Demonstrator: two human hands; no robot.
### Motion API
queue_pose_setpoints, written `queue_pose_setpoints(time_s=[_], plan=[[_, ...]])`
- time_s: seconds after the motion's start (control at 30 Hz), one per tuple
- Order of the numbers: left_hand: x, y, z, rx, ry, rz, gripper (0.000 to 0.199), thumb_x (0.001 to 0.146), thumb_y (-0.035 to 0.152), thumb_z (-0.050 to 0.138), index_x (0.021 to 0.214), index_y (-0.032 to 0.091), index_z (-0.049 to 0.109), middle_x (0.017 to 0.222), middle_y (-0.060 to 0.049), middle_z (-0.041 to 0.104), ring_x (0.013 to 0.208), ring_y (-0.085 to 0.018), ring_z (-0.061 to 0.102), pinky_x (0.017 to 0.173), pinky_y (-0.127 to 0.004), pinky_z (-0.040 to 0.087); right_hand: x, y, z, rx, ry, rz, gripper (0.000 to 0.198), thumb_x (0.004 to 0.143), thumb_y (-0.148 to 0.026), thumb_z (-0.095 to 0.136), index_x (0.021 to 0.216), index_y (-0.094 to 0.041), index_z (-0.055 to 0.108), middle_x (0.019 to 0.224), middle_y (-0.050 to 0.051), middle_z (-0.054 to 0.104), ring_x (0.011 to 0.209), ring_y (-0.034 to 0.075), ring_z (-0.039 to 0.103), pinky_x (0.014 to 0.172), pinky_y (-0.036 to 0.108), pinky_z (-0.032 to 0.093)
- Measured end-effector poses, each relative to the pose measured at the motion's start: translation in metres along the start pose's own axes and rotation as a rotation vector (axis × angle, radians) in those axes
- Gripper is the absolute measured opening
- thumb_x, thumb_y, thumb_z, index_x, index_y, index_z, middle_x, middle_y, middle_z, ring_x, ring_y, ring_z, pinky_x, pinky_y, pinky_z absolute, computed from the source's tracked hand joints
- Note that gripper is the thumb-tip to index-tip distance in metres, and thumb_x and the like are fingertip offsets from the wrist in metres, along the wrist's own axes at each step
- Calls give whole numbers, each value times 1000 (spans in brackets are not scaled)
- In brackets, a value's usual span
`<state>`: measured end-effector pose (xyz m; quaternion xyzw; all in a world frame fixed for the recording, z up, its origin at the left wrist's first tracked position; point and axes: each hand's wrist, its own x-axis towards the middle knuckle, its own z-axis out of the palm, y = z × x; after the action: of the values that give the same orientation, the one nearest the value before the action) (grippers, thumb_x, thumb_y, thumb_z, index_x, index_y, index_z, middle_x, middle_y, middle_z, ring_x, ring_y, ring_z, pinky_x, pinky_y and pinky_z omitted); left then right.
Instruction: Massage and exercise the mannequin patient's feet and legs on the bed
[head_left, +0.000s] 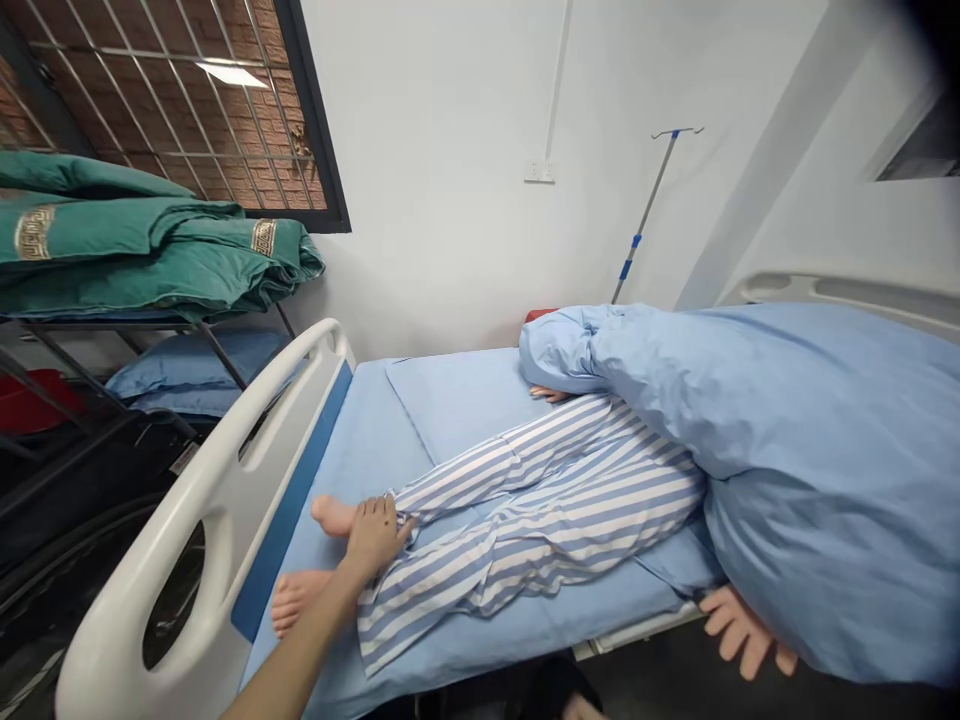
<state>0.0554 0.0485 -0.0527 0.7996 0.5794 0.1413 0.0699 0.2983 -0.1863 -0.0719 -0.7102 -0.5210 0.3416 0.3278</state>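
Observation:
My left hand (375, 535) reaches in from the lower left, its back facing up. The fingers are bent over the far ankle of a manikin, and they close on the cuff of the striped pajama trousers (555, 510). The thumb lies against the cloth. Both bare feet stick out of the trouser legs, the far foot (330, 514) just left of my hand and the near foot (298, 598) beside my forearm. A light blue quilt (817, 450) covers the upper body. One manikin hand (742, 630) hangs past the bed's near edge. My right hand is not in view.
A white footboard (217, 540) stands at the bed's left end. Left of it are folded green quilts (172, 245) on a rack and a dark wheelchair (45, 590). An IV pole (646, 215) rises behind the bed. A blue sheet (465, 390) covers the mattress.

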Motion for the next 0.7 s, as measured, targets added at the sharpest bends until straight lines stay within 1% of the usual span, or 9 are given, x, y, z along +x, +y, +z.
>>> queue_pose_setpoints(time_s=[0.07, 0.13, 0.2, 0.27, 0.33, 0.43, 0.57, 0.63, 0.7], plan=[[0, 3, -13, -232, 67, -32, 35, 74, 41, 43, 94, 17, 57, 102, -13, 60, 101, -27, 49, 91, -37, 30, 33, -34, 10, 31, -49, -67, 30, 75, -50, 39, 62, -29, 56, 57, 1, 51, 61, 20, 55, 57, 35, 46], [6, 12, -24, -367, 106, -81, 29, 79, 40, 34, 79, 20, 55, 85, -6, 62, 87, -21, 53, 82, -31, 37, 85, -76, 28, 84, -114, -271, 32, 81, -44, 33, 63, -22, 48, 59, -1, 48, 60, 15, 50, 59, 28, 42], [19, 22, -30, -474, 154, -133, 33, 82, 41, 26, 67, 21, 49, 67, -1, 56, 71, -16, 52, 69, -27, 40, 144, -113, 50, 123, -76, -406, 31, 83, -39, 32, 62, -20, 43, 57, -2, 45, 58, 12, 45, 59, 24, 37], [36, 29, -27, -673, 259, -195, 33, 81, 41, 28, 61, 21, 43, 60, 1, 50, 65, -14, 50, 63, -24, 39, 197, -135, 73, 156, -20, -426, 28, 84, -36, 31, 63, -19, 41, 58, -2, 45, 58, 11, 44, 59, 23, 34], [52, 30, -16, -832, 338, -258, 29, 79, 39, 30, 58, 21, 41, 59, 2, 49, 65, -13, 49, 63, -23, 39, 234, -140, 91, 152, 2, -385, 25, 82, -33, 34, 63, -19, 42, 58, -3, 46, 58, 11, 43, 59, 22, 32], [67, 23, 10, -842, 317, -346, 26, 74, 33, 35, 52, 20, 41, 52, 2, 45, 57, -13, 45, 58, -24, 36, 265, -125, 96, 156, -13, -296, 25, 81, -29, 34, 60, -19, 43, 57, -2, 45, 59, 12, 43, 58, 22, 31], [79, 21, 32, -820, 287, -413, 26, 71, 29, 38, 47, 20, 39, 46, 3, 40, 52, -12, 39, 54, -25, 32, 283, -106, 75, 192, 1, -289, 25, 80, -31, 35, 60, -18, 44, 59, -2, 46, 62, 11, 43, 60, 22, 32], [88, 31, 37, -850, 295, -392, 26, 73, 30, 35, 49, 20, 39, 49, 3, 42, 55, -12, 42, 56, -24, 33, 289, -103, 62, 233, -4, -286, 27, 79, -32, 35, 57, -18, 43, 56, -3, 44, 59, 11, 41, 58, 22, 31], [97, 48, 42, -878, 280, -353, 25, 74, 31, 35, 52, 20, 40, 52, 4, 44, 57, -12, 43, 58, -23, 34, 295, -101, 50, 263, -36, -268, 28, 78, -31, 35, 53, -18, 40, 51, -4, 39, 54, 10, 38, 55, 22, 30]])
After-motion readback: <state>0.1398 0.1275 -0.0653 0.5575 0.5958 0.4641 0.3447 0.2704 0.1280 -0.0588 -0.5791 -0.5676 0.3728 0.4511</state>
